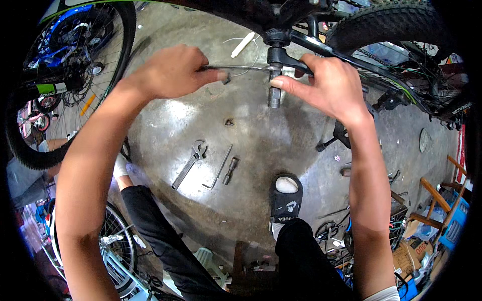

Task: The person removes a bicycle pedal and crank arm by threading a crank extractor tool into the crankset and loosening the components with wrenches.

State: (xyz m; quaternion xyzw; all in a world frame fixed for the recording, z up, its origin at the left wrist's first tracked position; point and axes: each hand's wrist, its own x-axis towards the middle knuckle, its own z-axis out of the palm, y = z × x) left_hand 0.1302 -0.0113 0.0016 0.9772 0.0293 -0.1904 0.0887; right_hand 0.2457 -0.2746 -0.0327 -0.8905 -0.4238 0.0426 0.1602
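Observation:
My left hand [173,70] is closed around one end of a slim metal wrench [236,67]. The wrench's other end meets a cylindrical metal crank puller [274,95], which sticks out from the crank of a dark bicycle. My right hand [331,83] is wrapped around the black crank arm [291,61], with its thumb pressed on the puller. Below them on the floor lie an adjustable wrench [187,166], an L-shaped hex key [219,168] and a short-handled tool [230,171]. A small dark bolt-like piece [229,122] lies nearer the bicycle.
The bicycle's knobby tyre [391,22] fills the upper right, its other wheel [128,40] the upper left. A white tube [243,45] lies beyond my hands. My slippered foot [286,198] is on the concrete floor. A wooden frame [434,194] and cardboard box [409,256] stand at right.

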